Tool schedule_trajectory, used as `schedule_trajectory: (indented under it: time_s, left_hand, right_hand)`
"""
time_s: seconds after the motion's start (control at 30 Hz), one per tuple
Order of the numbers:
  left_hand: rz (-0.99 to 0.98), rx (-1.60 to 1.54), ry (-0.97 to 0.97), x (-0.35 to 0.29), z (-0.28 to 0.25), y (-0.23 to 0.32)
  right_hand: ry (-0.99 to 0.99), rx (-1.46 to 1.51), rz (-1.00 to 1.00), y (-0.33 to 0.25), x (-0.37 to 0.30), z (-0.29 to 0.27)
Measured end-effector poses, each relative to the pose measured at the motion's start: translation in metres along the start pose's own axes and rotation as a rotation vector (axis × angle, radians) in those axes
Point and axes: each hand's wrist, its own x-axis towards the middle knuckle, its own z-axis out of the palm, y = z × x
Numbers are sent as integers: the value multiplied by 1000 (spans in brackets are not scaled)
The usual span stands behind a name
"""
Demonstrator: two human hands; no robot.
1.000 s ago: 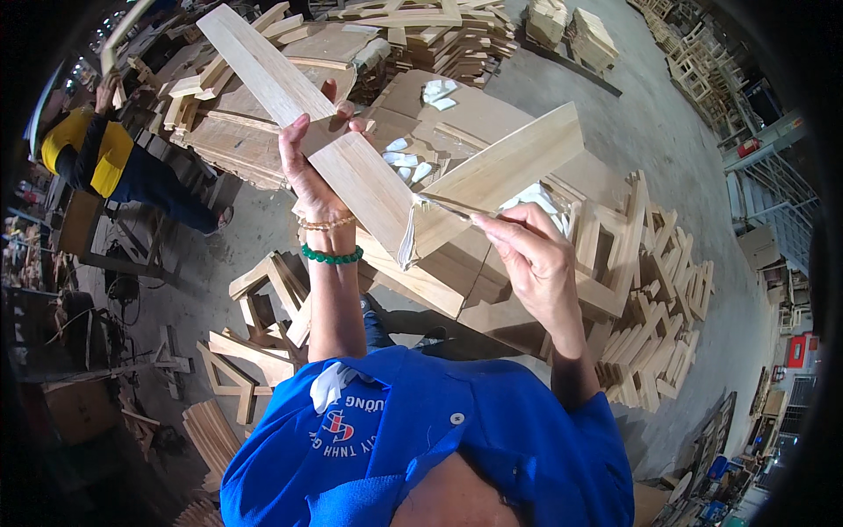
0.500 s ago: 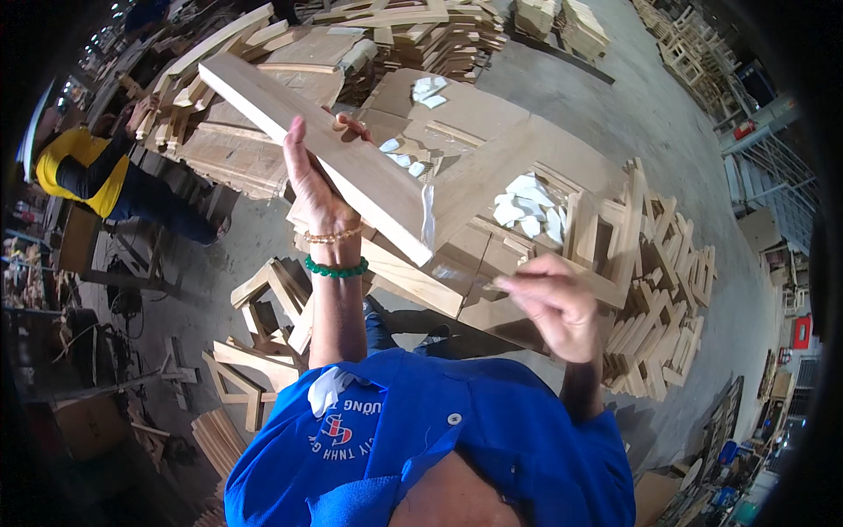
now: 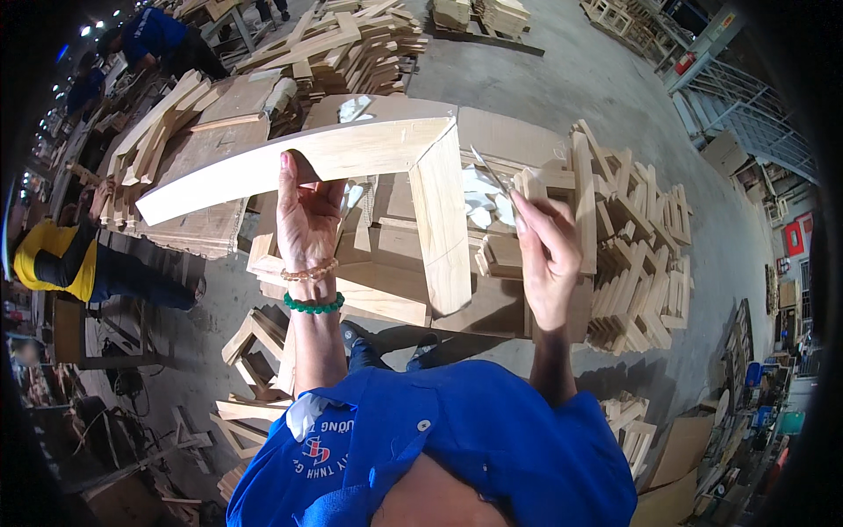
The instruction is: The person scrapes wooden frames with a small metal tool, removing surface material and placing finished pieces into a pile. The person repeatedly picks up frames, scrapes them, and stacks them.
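My left hand (image 3: 307, 211) is closed on an L-shaped wooden frame piece (image 3: 351, 151), two pale boards meeting at a corner. The thumb lies over the long, slightly curved arm; the other fingers go partly behind it. The shorter arm (image 3: 443, 237) hangs down toward me. My right hand (image 3: 549, 250), just right of that arm, pinches a thin, narrow stick-like tool (image 3: 492, 171). Its tip points up and left toward the corner, apart from the wood; its exact kind is unclear. White scraps (image 3: 479, 211) lie behind, between the short arm and my right hand.
Below the piece is a cardboard-covered worktop (image 3: 509, 307) with loose wooden strips. Stacks of wooden frames stand at the right (image 3: 641, 263) and far side (image 3: 342, 44). More frames (image 3: 250, 360) lie on the floor at left. A person in yellow (image 3: 57, 259) works at the far left.
The wooden piece has been turned so its corner now points away and its short arm hangs toward me. My right hand has risen, its tool now pointing up toward the corner.
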Motion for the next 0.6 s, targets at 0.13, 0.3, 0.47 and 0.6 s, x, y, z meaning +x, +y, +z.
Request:
schedule_trajectory:
  time_s: [0.13,0.3,0.47,0.6]
  left_hand:
    - [-25,61,61,-4,4,-10]
    - [-25,42,111,-7,3,-20]
    - [-51,36,136,-1,-4,-23]
    - [-60,47,167,2,-10,-27]
  right_hand:
    - [56,-127,-81,4,11,10]
    - [29,-299,-71,12,13,22]
    - [-8,-354,-90,15,3,30]
    - [-66,-390,-90,14,-2,32]
